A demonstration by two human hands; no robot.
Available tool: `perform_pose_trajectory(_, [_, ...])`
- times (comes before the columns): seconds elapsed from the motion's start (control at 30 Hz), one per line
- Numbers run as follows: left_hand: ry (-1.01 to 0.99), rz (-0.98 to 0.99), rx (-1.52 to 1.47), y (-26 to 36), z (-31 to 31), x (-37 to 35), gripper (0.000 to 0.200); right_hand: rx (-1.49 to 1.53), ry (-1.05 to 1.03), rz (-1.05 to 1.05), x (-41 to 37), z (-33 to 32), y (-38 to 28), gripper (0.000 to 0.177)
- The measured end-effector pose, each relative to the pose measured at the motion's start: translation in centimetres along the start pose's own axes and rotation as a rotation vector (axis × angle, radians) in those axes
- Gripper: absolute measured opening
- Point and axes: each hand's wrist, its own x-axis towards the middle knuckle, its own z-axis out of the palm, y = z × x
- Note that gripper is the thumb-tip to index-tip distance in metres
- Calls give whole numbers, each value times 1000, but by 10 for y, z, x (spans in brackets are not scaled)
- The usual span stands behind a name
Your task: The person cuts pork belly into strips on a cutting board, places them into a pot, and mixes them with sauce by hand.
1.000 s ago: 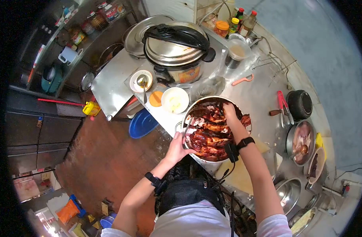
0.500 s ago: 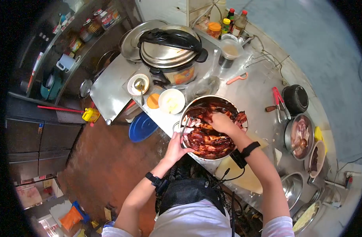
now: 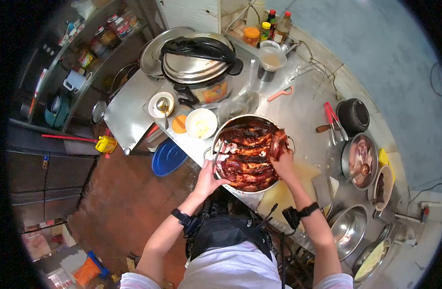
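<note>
A round steel pot (image 3: 254, 192) stands near the table's front edge, filled with meat strips (image 3: 247, 164) coated in dark red sauce. My left hand (image 3: 210, 179) grips the pot's left rim, its thumb along the near edge. At the right side of the pot, my right hand (image 3: 282, 166) is closed on a sauce-covered meat strip (image 3: 279, 143), lifted at its end above the others. The fingertips of this hand are partly hidden by the meat. A thin dark utensil handle (image 3: 218, 151) leans inside the left rim.
Behind the pot stand a white bowl (image 3: 201, 124), a pressure cooker (image 3: 199, 67) and a peeler (image 3: 280, 93). To the right are red tongs (image 3: 333, 120), a pan of raw meat (image 3: 360, 161), a cleaver (image 3: 322, 189) and a steel bowl (image 3: 348, 226).
My right hand has moved from the pot's middle to its right side and raised a meat strip there. My left hand stays on the rim. The whole view has shifted slightly.
</note>
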Motion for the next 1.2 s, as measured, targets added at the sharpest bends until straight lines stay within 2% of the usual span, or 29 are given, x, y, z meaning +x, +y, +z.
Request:
perform_pose_trajectory(0.03, [-3, 2, 2, 0, 0, 0, 70, -153, -50, 21, 9, 13, 2, 55])
perform_pose_trajectory(0.1, [7, 17, -45, 1, 0, 1, 70, -66, -110, -11, 21, 32, -4, 57])
perform_pose_trajectory(0.23, [-23, -43, 18, 3, -2, 0, 70, -90, -157, -99, 25, 43, -19, 55])
perform_pose_trajectory(0.3, [-24, -13, 28, 3, -1, 0, 72, -33, -389, -174, 20, 38, -14, 59])
perform_pose_trajectory(0.33, [-22, -14, 1, 5, -2, 0, 72, -108, -383, -255, 11, 33, -15, 58])
perform_pose_trajectory(0.43, [-34, -23, 19, -1, -1, 0, 72, 10, -390, -440, -7, 26, -10, 57])
perform_pose_trajectory(0.5, [-38, -12, 30, -1, -2, 1, 72, -58, -382, -413, -23, 16, -16, 58])
perform_pose_trajectory(0.57, [-55, -1, 40, 0, -1, 0, 72, -330, -447, -541, -34, 3, -32, 61])
perform_pose_trajectory(0.63, [-41, -28, -17, 2, -1, 1, 73, -419, -432, -565, -38, 8, -35, 58])
perform_pose_trajectory(0.7, [-51, -25, -12, 2, -2, 2, 73, -542, -410, -628, -35, 17, -38, 68])
perform_pose_trajectory(0.9, [-88, -65, -5, 1, -4, 3, 75, -562, -495, -626, -27, 22, -62, 58])
perform_pose_trajectory(1.03, [-74, -25, -37, 0, -2, 4, 73, -612, -573, -545, -30, 32, -68, 50])
perform_pose_trajectory(1.13, [-65, -40, -32, 3, -4, 4, 68, -662, -502, -643, -31, 35, -66, 40])
perform_pose_trajectory(1.2, [-45, -4, -7, 1, -3, 3, 65, -644, -569, -629, -26, 37, -65, 40])
